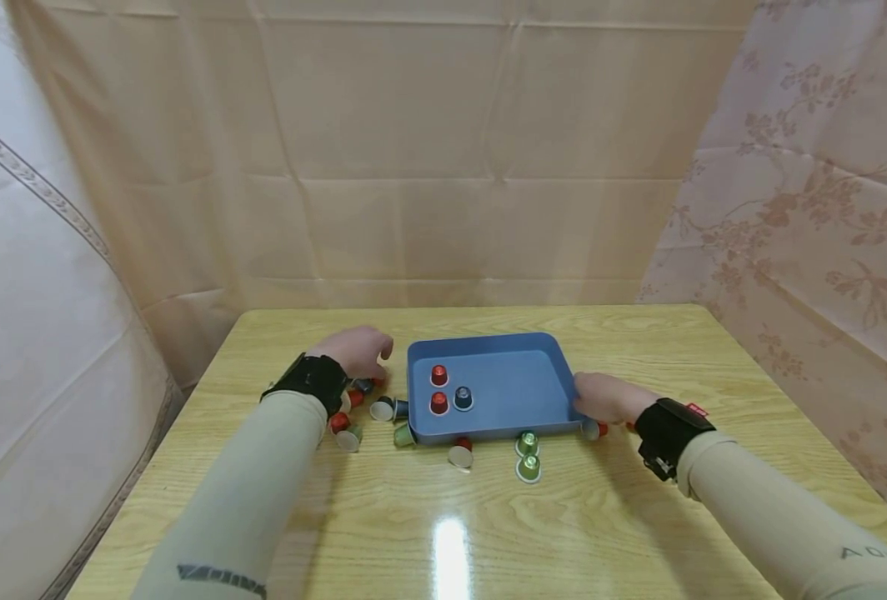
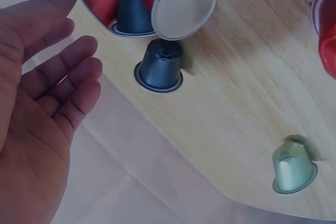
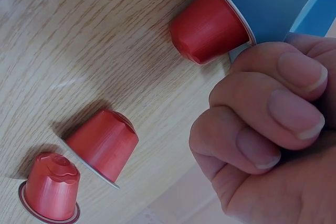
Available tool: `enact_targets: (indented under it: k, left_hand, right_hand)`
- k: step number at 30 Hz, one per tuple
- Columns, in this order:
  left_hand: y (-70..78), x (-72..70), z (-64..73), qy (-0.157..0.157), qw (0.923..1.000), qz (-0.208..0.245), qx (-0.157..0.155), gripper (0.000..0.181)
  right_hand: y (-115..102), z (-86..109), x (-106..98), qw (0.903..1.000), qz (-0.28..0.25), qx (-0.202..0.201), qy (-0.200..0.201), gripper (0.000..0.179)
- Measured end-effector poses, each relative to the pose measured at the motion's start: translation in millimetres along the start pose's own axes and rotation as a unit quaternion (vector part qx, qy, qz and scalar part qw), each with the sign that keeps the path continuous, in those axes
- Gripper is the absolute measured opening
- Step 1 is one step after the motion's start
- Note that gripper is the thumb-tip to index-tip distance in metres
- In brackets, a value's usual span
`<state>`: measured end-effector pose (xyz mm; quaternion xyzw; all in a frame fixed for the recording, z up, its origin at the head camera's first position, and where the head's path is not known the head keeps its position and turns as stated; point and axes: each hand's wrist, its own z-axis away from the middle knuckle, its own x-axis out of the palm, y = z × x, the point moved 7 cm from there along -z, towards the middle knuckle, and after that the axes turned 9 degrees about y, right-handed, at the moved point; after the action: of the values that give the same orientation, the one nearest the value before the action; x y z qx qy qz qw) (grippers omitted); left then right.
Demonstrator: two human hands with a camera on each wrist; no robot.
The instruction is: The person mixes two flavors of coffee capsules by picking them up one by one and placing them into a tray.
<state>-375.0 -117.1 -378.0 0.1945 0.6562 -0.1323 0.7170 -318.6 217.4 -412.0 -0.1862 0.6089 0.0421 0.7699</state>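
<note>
A blue tray (image 1: 518, 383) lies on the table, with two red coffee capsules (image 1: 439, 403) and one dark capsule (image 1: 463, 398) standing at its left. My right hand (image 1: 608, 397) is at the tray's right end, fingers curled, gripping its wall; the thumb is mostly hidden. Left of the tray, my left hand (image 1: 353, 350) hovers above loose capsules. Its fingers look loosely bent in the left wrist view, with nothing between them. A dark capsule (image 2: 159, 66) stands near those fingertips. Beside the right hand, a red capsule (image 3: 210, 24) lies against the tray.
Two green capsules (image 1: 529, 468) stand before the tray; a red capsule (image 1: 461, 454) lies on its side there. Two more red capsules, one tipped (image 3: 105, 142) and one upright (image 3: 51, 187), are near the right hand. A pale green capsule (image 2: 292, 166) stands apart on the left. Curtains surround the table.
</note>
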Motion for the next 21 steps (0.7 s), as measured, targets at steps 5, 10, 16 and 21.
enact_targets:
  k: [5, 10, 16, 21]
  left_hand:
    - [-2.8, 7.3, 0.4, -0.005, 1.0, -0.001, -0.004, 0.029]
    - [-2.7, 13.2, -1.1, 0.003, 0.9998, -0.008, 0.017, 0.024]
    - [-1.7, 16.2, -2.4, 0.014, 0.9993, -0.015, 0.032, 0.019]
    - [-0.2, 19.2, -3.3, 0.025, 0.9984, -0.015, 0.048, 0.014]
  right_hand:
    - [1, -0.5, 0, 1.0, 0.005, -0.003, -0.001, 0.02]
    - [0, 0.7, -1, 1.0, -0.001, 0.0, -0.004, 0.02]
    - [-1, 1.1, 0, 0.9999, -0.005, 0.008, -0.005, 0.019]
    - [0, 0.1, 0, 1.0, -0.002, 0.008, -0.003, 0.02]
